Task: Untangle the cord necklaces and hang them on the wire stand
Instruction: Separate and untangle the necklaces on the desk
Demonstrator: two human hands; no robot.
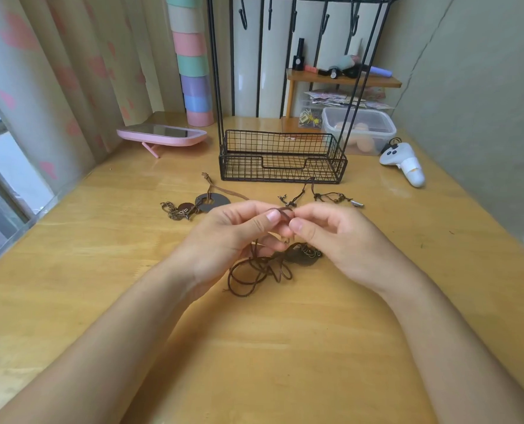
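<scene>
Both pinching, close together.
My left hand [233, 237] and right hand [331, 240] pinch the dark brown cord necklace [260, 270], tangled loops trailing toward six o'clock.

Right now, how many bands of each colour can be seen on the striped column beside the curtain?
Mint bands: 2
Pink bands: 2
Beige band: 1
Purple band: 1
Blue band: 1
Total: 7 in view; the frame cuts off the top.
</scene>
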